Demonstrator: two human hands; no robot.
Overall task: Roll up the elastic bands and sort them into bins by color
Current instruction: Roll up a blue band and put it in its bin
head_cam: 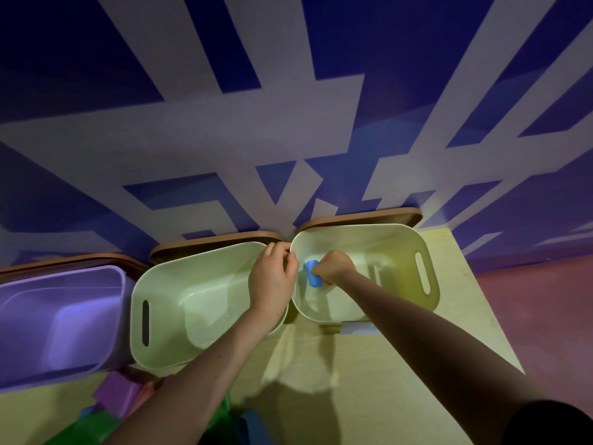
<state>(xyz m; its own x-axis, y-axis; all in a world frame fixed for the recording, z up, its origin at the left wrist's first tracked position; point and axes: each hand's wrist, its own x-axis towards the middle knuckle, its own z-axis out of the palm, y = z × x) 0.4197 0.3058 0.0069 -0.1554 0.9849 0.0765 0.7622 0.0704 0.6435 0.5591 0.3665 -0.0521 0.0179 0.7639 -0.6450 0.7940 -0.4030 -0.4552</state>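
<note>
A rolled blue elastic band (313,273) is held over the right pale green bin (414,239), pinched by my right hand (336,267). My left hand (272,277) hovers just left of the roll, above the gap between the two green bins, its fingers curled near the bin rim; I cannot tell whether they touch anything. The middle pale green bin (150,284) looks empty. A purple bin (106,274) stands at the far left.
Loose purple, green, pink and blue bands (118,399) lie in a heap at the bottom left on the yellow table (401,364). Brown lids (362,216) lean behind the bins against a blue-and-white patterned wall. The table's right edge runs diagonally beside a reddish floor.
</note>
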